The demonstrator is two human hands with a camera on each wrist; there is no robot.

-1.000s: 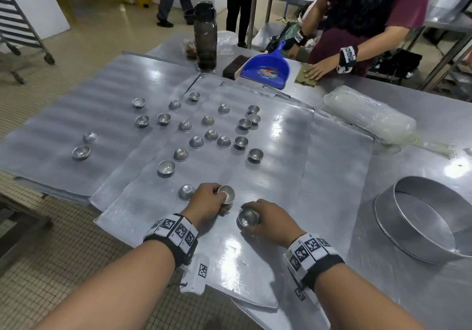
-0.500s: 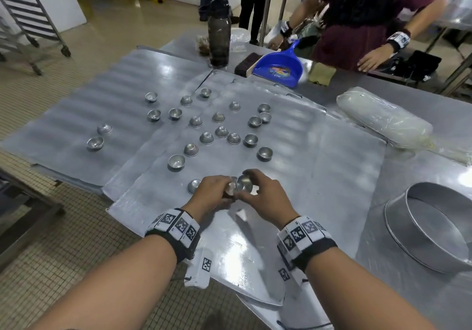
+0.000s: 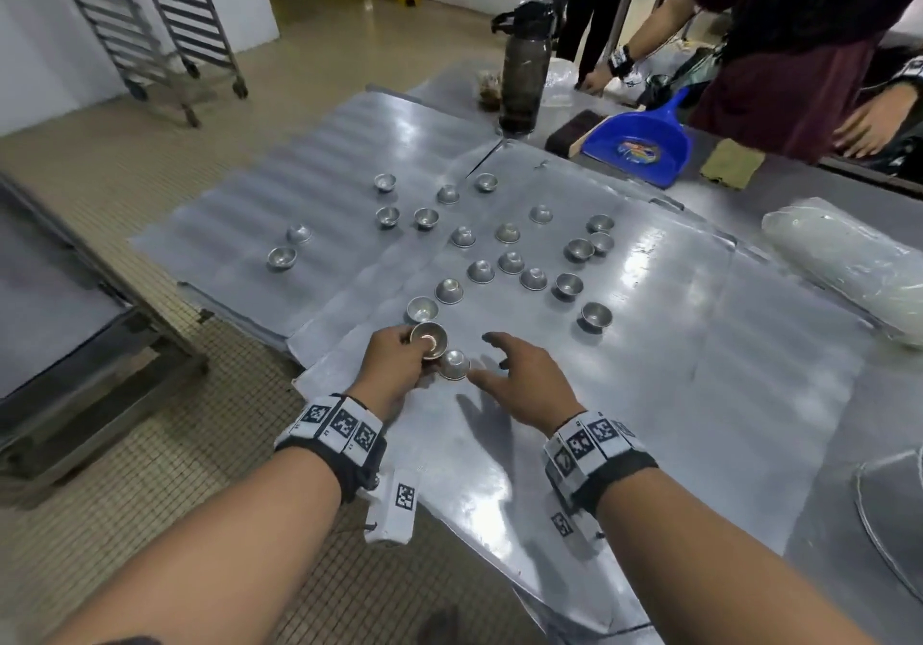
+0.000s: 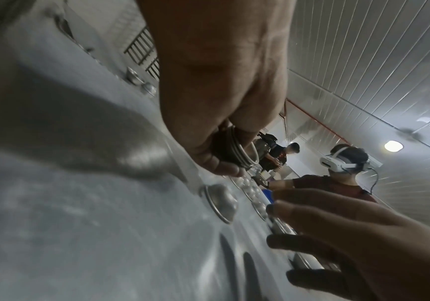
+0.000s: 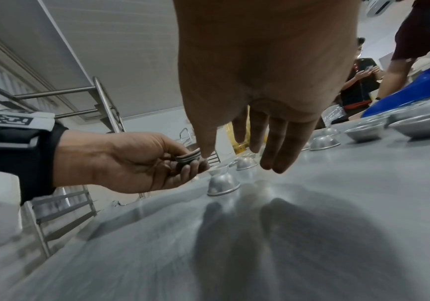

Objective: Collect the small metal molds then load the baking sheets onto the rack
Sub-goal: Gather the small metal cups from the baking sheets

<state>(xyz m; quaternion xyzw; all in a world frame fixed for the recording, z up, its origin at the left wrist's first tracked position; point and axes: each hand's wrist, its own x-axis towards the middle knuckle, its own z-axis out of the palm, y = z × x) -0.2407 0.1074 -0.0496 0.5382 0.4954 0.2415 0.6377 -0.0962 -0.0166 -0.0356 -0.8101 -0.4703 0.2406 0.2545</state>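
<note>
- Head view: the left hand [image 3: 394,370] holds a nested stack [image 3: 428,340] of molds just above the near sheet [image 3: 649,395], grip curled tight round it; half a second ago both hands met over that stack, and the right hand's mold has since gone into it.
- The right hand [image 3: 529,385] has come away empty, fingers [image 3: 499,342] spread and straight, hovering just right of the stack.
- Left wrist view: several rims show in the stack [image 4: 237,150], so a few molds are already gathered.
- An upturned mold [image 3: 454,364] lies on the sheet touching or just beside the stack, between the two hands; it looks the likeliest next pick.
- Beyond the stack, some twenty loose molds [image 3: 509,262] lie scattered over the near sheet and the far sheet [image 3: 299,185] to its left.
- The rack [image 3: 145,20] stands on the floor well beyond the stack, past the table [image 3: 889,395] edge.
- Judgement: collecting is at an early stage; no sheet can go to the rack until the molds are off.
</note>
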